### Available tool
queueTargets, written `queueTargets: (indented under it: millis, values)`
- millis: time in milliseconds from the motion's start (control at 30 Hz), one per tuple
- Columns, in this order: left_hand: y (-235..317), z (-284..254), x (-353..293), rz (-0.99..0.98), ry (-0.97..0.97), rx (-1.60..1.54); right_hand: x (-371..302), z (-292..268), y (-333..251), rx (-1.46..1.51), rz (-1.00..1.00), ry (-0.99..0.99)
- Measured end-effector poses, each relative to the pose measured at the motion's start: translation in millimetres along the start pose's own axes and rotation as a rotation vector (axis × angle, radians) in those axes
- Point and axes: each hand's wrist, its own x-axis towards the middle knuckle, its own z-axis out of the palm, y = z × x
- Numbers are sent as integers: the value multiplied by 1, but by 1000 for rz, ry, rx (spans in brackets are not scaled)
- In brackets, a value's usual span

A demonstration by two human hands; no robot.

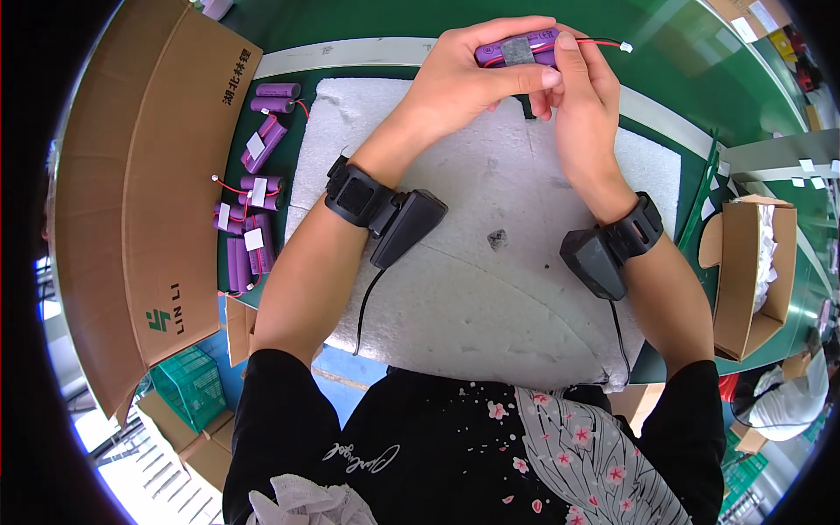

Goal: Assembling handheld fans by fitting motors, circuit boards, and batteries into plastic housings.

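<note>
Both my hands hold one purple battery pack (542, 44) above the far edge of a white foam sheet (455, 297). A grey patch of tape (518, 51) lies across the pack. Red and black wires run from its right end to a small white connector (626, 47). My left hand (468, 74) is closed round the pack's left side, its thumb along the near face. At the right end, my right hand (586, 87) pinches the pack with thumb and fingers. Part of the pack is hidden behind my fingers.
Several purple battery packs (264, 144) with wires and white labels lie left of the foam. Beside them stands a large cardboard box (175, 175). An open small carton (774, 289) with white paper sits at the right. A green basket (188, 394) is low at the left.
</note>
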Motion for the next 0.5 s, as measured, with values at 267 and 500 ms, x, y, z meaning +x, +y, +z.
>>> queueTargets:
  millis: [267,500]
  values:
    - [-1,0,0,53,-57,-167,-1,0,2,12,13,-3]
    - [0,3,-1,64,-47,-136,-1,1,-2,0,4,5]
